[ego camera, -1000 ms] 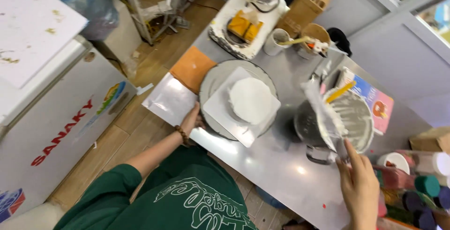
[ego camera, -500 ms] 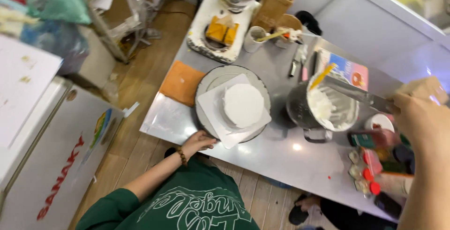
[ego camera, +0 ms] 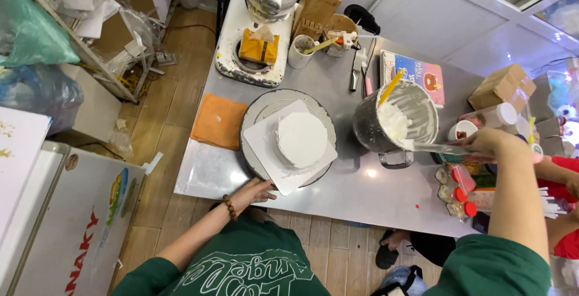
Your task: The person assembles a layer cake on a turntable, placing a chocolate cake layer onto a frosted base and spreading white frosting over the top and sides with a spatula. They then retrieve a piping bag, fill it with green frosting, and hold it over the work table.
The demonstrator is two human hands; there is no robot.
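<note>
A round white frosted cake (ego camera: 301,139) sits on a white square board (ego camera: 265,151) on a grey turntable (ego camera: 256,112). My left hand (ego camera: 253,190), with a bead bracelet at the wrist, rests with fingers apart against the turntable's near edge. My right hand (ego camera: 491,145) grips a long metal palette knife (ego camera: 437,148). Its blade tip reaches the rim of a metal mixing bowl (ego camera: 422,106) with white cream inside. A yellow spatula (ego camera: 391,86) stands in that bowl.
On the steel table (ego camera: 374,199) lie an orange cloth (ego camera: 218,121), a stand mixer (ego camera: 265,6), a knife block (ego camera: 319,0), a white cup (ego camera: 300,52), a colourful book (ego camera: 416,73), a cardboard box (ego camera: 502,86) and small colour bottles (ego camera: 461,181). Another person's red sleeve (ego camera: 561,175) is at the right.
My right hand has swung with the palette knife from below the bowl to its right side. My left hand stays at the turntable's edge. The view has shifted.
</note>
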